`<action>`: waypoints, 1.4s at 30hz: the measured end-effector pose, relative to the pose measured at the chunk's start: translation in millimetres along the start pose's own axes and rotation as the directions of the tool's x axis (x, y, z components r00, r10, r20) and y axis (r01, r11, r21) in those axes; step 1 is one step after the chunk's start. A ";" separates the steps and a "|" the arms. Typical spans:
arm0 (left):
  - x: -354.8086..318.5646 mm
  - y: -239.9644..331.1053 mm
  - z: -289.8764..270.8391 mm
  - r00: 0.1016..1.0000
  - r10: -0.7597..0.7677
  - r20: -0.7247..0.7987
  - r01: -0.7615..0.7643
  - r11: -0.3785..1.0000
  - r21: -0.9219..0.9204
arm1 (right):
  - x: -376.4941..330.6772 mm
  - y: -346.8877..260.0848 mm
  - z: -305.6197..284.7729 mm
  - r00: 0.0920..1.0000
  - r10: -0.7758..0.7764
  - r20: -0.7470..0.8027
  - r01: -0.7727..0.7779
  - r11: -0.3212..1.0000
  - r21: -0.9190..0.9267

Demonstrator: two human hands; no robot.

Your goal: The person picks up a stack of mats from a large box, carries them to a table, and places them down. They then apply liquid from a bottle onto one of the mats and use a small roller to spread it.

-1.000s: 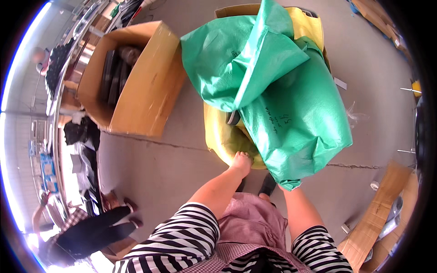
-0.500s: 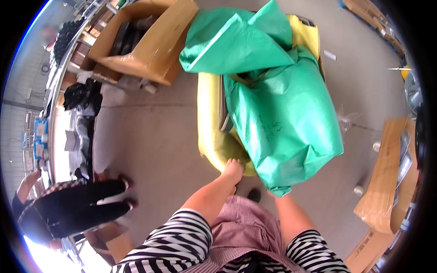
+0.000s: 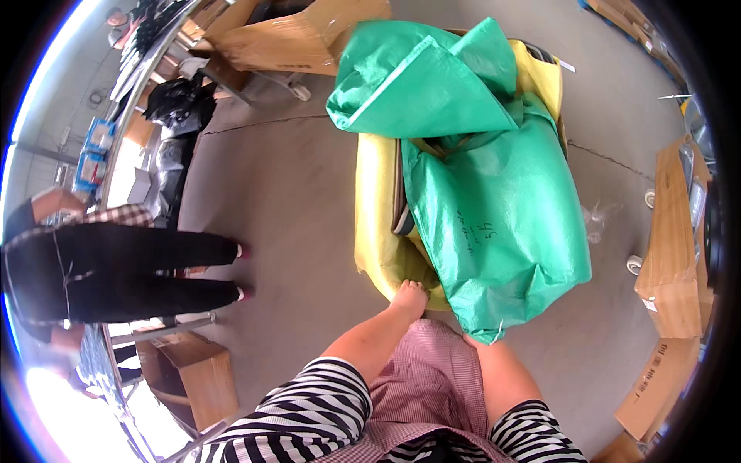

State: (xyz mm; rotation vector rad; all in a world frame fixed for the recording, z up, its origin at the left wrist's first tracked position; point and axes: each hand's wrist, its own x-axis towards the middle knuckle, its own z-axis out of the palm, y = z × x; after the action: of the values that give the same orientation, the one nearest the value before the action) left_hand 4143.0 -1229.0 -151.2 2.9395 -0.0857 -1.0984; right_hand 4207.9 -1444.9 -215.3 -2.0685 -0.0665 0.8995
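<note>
We see a big green sack point(image 3: 494, 231) made of woven plastic, lying on top of a yellow sack point(image 3: 376, 208) on the grey floor point(image 3: 285, 193), right in front of us. The green sack looks full and puffy in its lower part, and its top flap point(image 3: 417, 85) is folded over and loose. We think it is soft and crinkly, a bit slippery, and likely heavy for its size, so it will sag when it is lifted. The best places to hold it seem to be the bottom corner near us and the loose folded top, where the cloth bunches up. Our left hand point(image 3: 409, 297) rests on the near edge of the yellow sack, with the fingers curled down together on it. Our right hand point(image 3: 468, 339) is tucked under the bottom corner of the green sack, so we cannot tell how its fingers are. Farther out, a brown cardboard box point(image 3: 309, 35) stands on a cart past the sacks. More flat cardboard point(image 3: 671, 255) lies to the right. A person in black trousers point(image 3: 116, 274) stands to our left, beside a long table point(image 3: 131, 77).
</note>
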 end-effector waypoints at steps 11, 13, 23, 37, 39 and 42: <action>3.1 6.7 -26.4 0.997 0.006 0.083 0.004 0.993 -0.115 | 2.5 14.2 -20.9 0.983 0.081 0.166 -0.091 0.994 0.055; 5.4 3.1 -35.7 0.995 0.030 0.091 -0.019 0.992 -0.121 | 0.6 17.1 -23.3 0.978 0.113 0.175 -0.126 0.990 0.067; 9.0 20.1 -16.0 0.980 0.044 0.193 0.007 0.966 -0.258 | -19.7 19.7 -55.9 0.859 0.306 0.411 -0.379 0.919 0.107; -98.3 10.2 -78.5 0.919 0.068 0.388 0.293 0.541 -0.789 | -157.4 83.7 -201.5 0.467 0.539 0.701 -0.824 0.552 0.124; -102.4 -2.2 -90.6 0.872 0.025 0.489 0.430 0.437 -0.790 | -147.5 22.0 -201.7 0.427 0.608 0.669 -0.883 0.119 0.455; -96.4 -11.1 -90.7 0.879 -0.073 0.470 0.454 0.428 -0.782 | -123.6 -23.0 -194.8 0.475 0.591 0.652 -0.815 0.015 0.579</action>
State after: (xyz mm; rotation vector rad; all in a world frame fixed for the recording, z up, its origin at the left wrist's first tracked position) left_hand 4130.4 -1214.4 -19.8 1.7821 0.7668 -1.1965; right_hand 4243.3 -1608.4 -54.8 -0.8223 1.2529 1.3741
